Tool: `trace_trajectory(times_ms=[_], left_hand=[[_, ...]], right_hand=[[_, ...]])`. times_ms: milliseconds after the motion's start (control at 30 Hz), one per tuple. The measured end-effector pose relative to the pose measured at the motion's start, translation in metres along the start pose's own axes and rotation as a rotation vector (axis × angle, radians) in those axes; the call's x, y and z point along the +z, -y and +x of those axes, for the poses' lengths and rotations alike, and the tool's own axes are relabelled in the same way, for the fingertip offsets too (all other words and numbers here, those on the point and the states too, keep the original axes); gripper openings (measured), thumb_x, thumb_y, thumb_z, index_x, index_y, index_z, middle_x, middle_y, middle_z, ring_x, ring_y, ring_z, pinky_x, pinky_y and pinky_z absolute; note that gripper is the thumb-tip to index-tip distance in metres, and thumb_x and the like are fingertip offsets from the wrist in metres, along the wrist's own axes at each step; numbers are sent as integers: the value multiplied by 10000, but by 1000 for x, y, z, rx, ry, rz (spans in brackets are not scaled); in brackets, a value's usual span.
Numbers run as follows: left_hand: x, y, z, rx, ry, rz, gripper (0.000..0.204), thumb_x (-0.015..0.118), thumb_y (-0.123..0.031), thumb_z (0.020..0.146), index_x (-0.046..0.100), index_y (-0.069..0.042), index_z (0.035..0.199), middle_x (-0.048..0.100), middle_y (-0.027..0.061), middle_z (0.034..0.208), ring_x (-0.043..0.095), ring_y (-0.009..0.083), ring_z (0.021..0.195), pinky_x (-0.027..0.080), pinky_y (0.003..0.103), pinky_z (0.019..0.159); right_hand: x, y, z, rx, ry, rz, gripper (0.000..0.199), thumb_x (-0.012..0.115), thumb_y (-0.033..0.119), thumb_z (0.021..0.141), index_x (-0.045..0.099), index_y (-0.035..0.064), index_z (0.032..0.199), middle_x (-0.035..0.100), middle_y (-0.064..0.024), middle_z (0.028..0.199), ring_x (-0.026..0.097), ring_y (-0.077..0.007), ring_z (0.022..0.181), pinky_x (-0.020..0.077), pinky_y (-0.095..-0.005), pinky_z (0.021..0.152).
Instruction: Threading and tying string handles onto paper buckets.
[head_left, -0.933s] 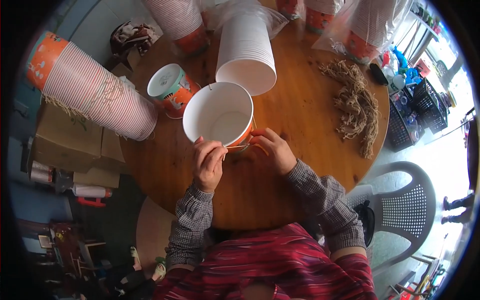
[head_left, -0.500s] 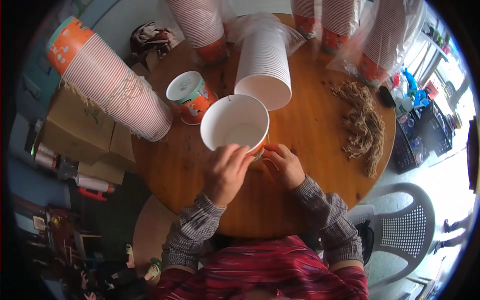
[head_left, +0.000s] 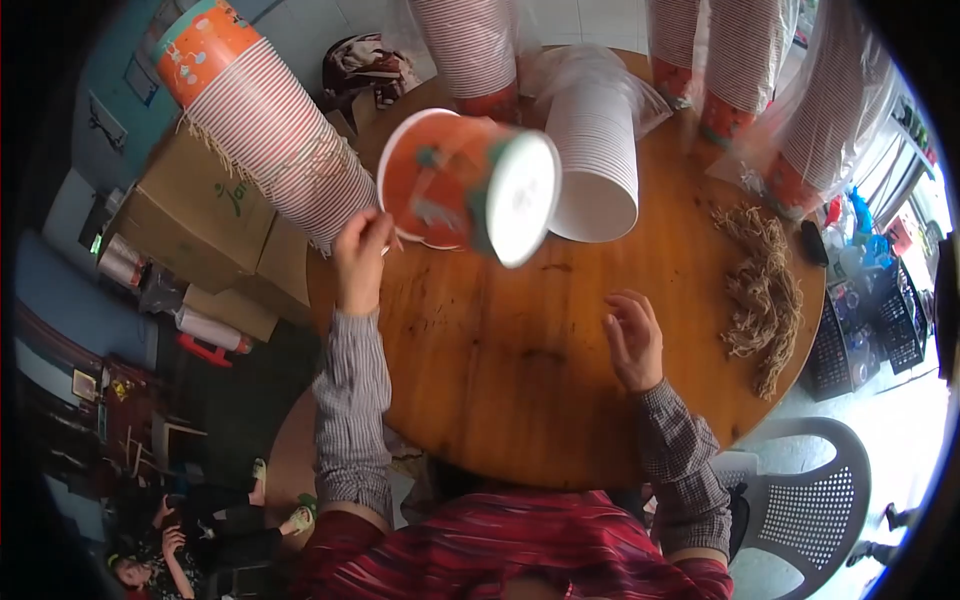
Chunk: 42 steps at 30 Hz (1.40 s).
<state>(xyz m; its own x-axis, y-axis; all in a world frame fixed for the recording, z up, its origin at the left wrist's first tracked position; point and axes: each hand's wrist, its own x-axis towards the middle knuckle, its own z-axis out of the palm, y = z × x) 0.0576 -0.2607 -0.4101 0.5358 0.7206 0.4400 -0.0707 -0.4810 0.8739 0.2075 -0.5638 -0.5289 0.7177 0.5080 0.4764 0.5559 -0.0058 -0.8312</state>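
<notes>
An orange paper bucket with a green band hangs tilted above the table, its white base facing right and somewhat blurred. My left hand is closed in a pinch at its rim; whether the fingers grip the rim itself or a thin cord there is unclear. Lower on the right, my right hand hovers over the wood, fingers loosely bent and apart, holding nothing. Behind the raised bucket another one is almost wholly hidden. A nested stack of white paper buckets lies just beyond, its open mouth toward me.
On the round wooden table, a bundle of beige twine lies at right beside a dark object. A tall bucket stack leans at left near a cardboard box. Bagged stacks line the far edge. A grey chair stands right.
My left hand has lifted the bucket up and left and turned it from mouth-up to base facing right. My right hand has let go and moved off right. The whole view has shifted slightly.
</notes>
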Motion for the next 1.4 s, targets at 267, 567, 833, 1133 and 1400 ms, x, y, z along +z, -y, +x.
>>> trace_trajectory(times_ms=[267, 567, 833, 1133, 1400], left_hand=[[5, 149, 87, -337, -117, -762, 19, 584, -101, 933, 589, -91, 918, 568, -27, 782, 535, 93, 687, 464, 251, 674], [59, 181, 53, -354, -319, -993, 39, 567, -118, 946, 580, -85, 930, 590, -11, 880, 546, 121, 766, 482, 283, 795], [72, 197, 19, -389, -335, -963, 97, 558, -151, 958, 583, -70, 1004, 614, 7, 937, 604, 141, 852, 506, 331, 865], [61, 173, -47, -439, -214, -1140, 122, 570, -142, 942, 613, -40, 992, 646, 36, 920, 602, 122, 815, 510, 251, 787], [57, 154, -51, -584, -257, -834, 109, 574, -147, 922, 614, -58, 970, 618, 14, 817, 584, 120, 704, 516, 277, 690]], right_hand=[[8, -9, -1, 101, 182, -45, 255, 629, 112, 886, 584, -1, 1110, 561, -118, 1032, 615, -187, 758, 503, -284, 653], [27, -35, 6, 85, 180, -84, 236, 605, 137, 895, 590, -7, 1082, 603, -136, 979, 635, -226, 803, 519, -314, 681], [72, -44, 37, 23, 121, -40, 189, 596, 89, 875, 615, 4, 1043, 622, -155, 947, 648, -273, 804, 523, -334, 697], [152, -56, 83, 19, 61, 110, 252, 572, 81, 896, 597, 18, 1138, 638, -155, 1059, 636, -264, 967, 505, -324, 805], [153, -57, 82, 85, 195, 104, 274, 565, 88, 884, 586, 8, 1146, 618, -200, 1063, 620, -358, 952, 503, -384, 831]])
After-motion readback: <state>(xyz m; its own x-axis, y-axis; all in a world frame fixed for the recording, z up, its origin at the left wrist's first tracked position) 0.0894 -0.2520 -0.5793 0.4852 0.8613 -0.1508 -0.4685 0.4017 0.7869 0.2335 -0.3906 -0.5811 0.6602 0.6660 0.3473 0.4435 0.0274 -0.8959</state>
